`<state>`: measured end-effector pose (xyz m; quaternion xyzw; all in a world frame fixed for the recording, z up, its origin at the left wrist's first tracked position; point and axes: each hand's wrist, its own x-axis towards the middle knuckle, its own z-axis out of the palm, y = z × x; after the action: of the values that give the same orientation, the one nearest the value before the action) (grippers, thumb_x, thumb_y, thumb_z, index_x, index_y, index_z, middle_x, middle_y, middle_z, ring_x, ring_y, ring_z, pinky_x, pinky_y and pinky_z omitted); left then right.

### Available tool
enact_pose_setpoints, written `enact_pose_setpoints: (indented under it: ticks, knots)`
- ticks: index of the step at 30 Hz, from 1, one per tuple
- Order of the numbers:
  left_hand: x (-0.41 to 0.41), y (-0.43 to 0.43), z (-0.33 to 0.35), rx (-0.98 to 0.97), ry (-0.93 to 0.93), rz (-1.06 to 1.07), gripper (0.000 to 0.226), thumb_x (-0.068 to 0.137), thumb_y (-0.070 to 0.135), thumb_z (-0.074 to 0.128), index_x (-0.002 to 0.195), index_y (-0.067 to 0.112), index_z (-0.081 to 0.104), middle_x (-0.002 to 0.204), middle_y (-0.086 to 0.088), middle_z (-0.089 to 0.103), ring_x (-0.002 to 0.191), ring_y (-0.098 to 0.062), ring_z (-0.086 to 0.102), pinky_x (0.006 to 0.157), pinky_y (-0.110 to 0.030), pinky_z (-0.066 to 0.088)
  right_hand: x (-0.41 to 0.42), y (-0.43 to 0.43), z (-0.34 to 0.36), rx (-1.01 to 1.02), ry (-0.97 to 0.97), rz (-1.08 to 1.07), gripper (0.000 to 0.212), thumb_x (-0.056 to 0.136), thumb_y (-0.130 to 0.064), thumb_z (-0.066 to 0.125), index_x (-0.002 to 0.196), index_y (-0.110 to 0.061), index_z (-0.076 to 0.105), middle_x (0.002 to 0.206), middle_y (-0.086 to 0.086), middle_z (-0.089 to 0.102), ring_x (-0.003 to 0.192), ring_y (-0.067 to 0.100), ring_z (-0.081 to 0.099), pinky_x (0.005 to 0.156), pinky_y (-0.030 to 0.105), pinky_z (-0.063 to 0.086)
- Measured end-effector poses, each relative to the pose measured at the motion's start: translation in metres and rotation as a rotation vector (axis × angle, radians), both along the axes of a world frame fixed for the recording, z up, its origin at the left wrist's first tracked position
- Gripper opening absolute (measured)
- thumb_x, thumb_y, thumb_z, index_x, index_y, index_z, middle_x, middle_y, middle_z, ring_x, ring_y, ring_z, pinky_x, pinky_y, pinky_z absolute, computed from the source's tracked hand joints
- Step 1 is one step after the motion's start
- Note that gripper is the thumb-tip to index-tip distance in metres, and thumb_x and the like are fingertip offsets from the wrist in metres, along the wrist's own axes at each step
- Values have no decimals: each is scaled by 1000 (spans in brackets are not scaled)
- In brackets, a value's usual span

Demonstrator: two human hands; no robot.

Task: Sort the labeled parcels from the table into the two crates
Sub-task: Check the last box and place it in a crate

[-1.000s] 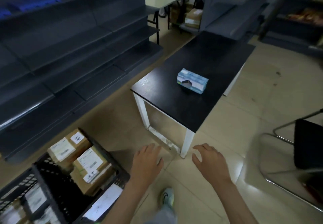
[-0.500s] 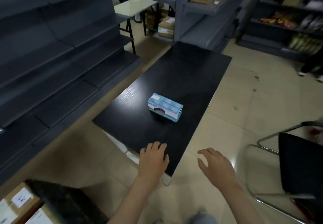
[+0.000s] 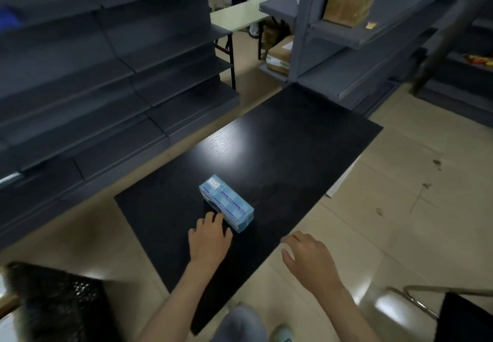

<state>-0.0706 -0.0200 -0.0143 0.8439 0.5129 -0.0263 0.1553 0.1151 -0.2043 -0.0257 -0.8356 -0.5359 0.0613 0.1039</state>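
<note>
A: Head view. Parcel?
B: Blue parcel (image 3: 226,203) lies flat on the black table (image 3: 293,138), toward its near end.
A: Hands?
B: Left hand (image 3: 209,237) loose, fingers extended, tips at the parcel's near side; contact unclear, no grasp. Right hand (image 3: 310,256) relaxed, empty, by the table's edge. Crate (image 3: 53,304) lower left, blurred.

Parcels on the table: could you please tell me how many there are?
1: a parcel on the table near its front edge, at the left hand. None looks hidden.
</note>
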Motion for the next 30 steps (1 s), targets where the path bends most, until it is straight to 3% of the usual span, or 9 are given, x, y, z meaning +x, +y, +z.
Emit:
enact_pose_setpoints:
  ticks: [7,12,15,22,26,30]
  knots:
    - [51,44,-31,-216,9,237,69,100,53,57,159,29,31,171,-7,14,146,-31,33,111,-52,41,76,80,-1,9,12,153,23,87,-32,77,108,-25,75,95,-6,69,77,16,66,59,34,55]
    - [77,74,-65,-391,-91,434,84,100,57,56,164,27,12,174,-4,-5,150,-34,27,116,-56,37,110,135,-10,-31,-7,234,22,86,-32,79,107,-25,76,95,-8,70,77,15,66,58,33,55]
    - [92,82,-84,-380,-200,501,94,97,57,61,164,19,8,173,2,-2,145,-32,33,110,-56,44,123,161,-14,-45,-3,294,23,88,-33,78,109,-25,76,98,-8,70,80,14,67,61,32,57]
    - [132,82,-89,-301,-11,628,117,91,76,56,166,10,-6,173,-4,-7,138,-29,40,106,-45,46,144,219,-13,-72,47,468,24,94,-36,68,116,-26,71,106,-8,69,90,14,67,74,33,58]
    - [150,80,-94,-278,-85,774,107,94,53,68,165,17,-3,174,-2,-5,133,-31,42,100,-47,53,159,242,-18,-120,100,586,26,97,-36,64,120,-27,70,110,-8,68,93,14,66,76,33,56]
    - [157,70,-87,-221,-326,897,92,96,43,69,165,33,9,171,3,-1,142,-38,34,107,-51,47,177,260,-21,-211,197,699,30,100,-39,59,127,-29,65,118,-8,65,102,14,63,81,33,55]
